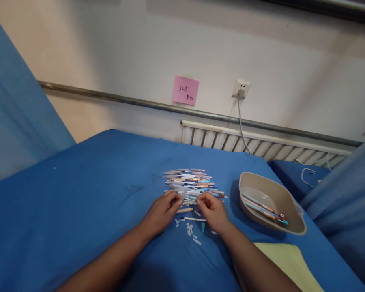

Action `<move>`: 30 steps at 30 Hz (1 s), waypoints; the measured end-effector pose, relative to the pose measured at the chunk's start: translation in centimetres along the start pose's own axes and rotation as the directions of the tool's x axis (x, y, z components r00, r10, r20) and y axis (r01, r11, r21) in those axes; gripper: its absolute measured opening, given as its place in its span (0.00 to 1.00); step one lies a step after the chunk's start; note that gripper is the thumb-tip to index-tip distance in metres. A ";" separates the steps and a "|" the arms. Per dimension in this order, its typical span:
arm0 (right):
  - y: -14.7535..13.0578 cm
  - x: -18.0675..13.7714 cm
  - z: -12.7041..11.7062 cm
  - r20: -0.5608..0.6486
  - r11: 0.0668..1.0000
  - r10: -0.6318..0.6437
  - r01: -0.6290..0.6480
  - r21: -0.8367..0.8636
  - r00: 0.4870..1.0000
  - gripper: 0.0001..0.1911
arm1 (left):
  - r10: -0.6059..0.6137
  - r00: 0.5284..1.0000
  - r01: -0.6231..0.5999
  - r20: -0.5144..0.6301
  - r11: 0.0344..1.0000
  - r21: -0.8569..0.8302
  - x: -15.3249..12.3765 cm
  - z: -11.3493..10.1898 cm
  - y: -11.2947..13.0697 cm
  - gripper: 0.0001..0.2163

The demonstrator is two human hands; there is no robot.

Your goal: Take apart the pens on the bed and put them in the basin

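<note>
Several pens (187, 178) and pen parts lie side by side in a rough pile on the blue cloth. At the near left of the pile, my left hand (162, 209) is closed in a pinch, with a pale translucent piece (183, 193) at its fingertips. My right hand (213, 210) is pinched too, close to the pile's right part; its fingers hide whatever they hold. Between my wrists lie a white refill (194, 219) with a dark end, a teal pen part (203, 227) and several small white pieces (190, 229).
To the right stands a beige basket (252, 178) with several pens in it. A yellow cloth (284, 259) lies near my right forearm. Behind the blue-covered table (79, 194) are a radiator (219, 140), a plugged-in socket (241, 89) and a pink note (185, 90) on the wall.
</note>
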State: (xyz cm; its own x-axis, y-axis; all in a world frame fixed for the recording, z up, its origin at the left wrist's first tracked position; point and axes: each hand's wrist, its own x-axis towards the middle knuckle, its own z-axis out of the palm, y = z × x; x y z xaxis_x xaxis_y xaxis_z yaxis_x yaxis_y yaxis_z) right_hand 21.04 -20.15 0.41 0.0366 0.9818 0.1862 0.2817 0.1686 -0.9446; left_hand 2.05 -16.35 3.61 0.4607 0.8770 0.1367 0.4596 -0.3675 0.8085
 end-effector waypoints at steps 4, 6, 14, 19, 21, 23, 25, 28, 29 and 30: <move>-1.2 -0.9 -0.5 0.268 0.892 -0.092 0.199 -0.407 0.959 0.04 | -0.210 0.978 0.176 0.004 0.808 -0.563 0.4 0.1 -0.8 0.13; -2.1 -1.3 -0.8 0.336 0.797 -0.113 0.287 -0.532 0.935 0.06 | -0.281 0.956 0.250 0.089 0.614 -0.749 0.5 0.0 -1.0 0.12; -2.9 -2.0 -0.8 0.473 0.538 -0.071 0.433 -0.723 0.878 0.09 | -0.320 0.922 0.304 0.219 0.247 -0.920 0.7 -0.3 -1.6 0.07; -3.0 -2.1 -0.6 0.487 0.509 -0.051 0.442 -0.738 0.872 0.10 | -0.303 0.913 0.339 0.272 0.195 -0.920 0.7 -0.3 -1.3 0.08; -2.8 -1.9 -0.6 0.482 0.566 -0.060 0.428 -0.705 0.874 0.10 | -0.295 0.914 0.342 0.278 0.189 -0.921 0.7 -0.3 -1.1 0.06; -2.4 -1.7 -0.7 0.452 0.663 -0.085 0.389 -0.640 0.888 0.09 | -0.300 0.915 0.337 0.272 0.192 -0.922 0.6 -0.3 -0.9 0.04; -1.8 -1.5 -0.8 0.389 0.767 -0.110 0.327 -0.552 0.915 0.09 | -0.315 0.912 0.335 0.261 0.209 -0.919 0.6 -0.4 -0.8 0.03; -1.1 -1.0 -0.8 0.237 0.883 -0.128 0.220 -0.415 0.963 0.07 | -0.325 0.910 0.344 0.257 0.249 -0.905 0.5 -0.5 -0.7 0.04; -0.8 -0.9 -0.7 0.181 0.913 -0.126 0.185 -0.363 0.975 0.07 | -0.321 0.911 0.348 0.259 0.260 -0.901 0.5 -0.4 -0.7 0.05; -0.6 -0.7 -0.7 0.128 0.941 -0.120 0.154 -0.302 0.984 0.07 | -0.317 0.911 0.353 0.264 0.270 -0.896 0.4 -0.4 -0.7 0.06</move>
State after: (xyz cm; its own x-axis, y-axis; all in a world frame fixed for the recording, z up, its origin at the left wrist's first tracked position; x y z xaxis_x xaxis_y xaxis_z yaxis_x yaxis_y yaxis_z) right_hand 21.47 -21.03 1.07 -0.1205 0.9576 0.2618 0.5601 0.2834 -0.7784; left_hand 1.61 -15.59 3.32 0.4745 0.8338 -0.2822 -0.3933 0.4876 0.7795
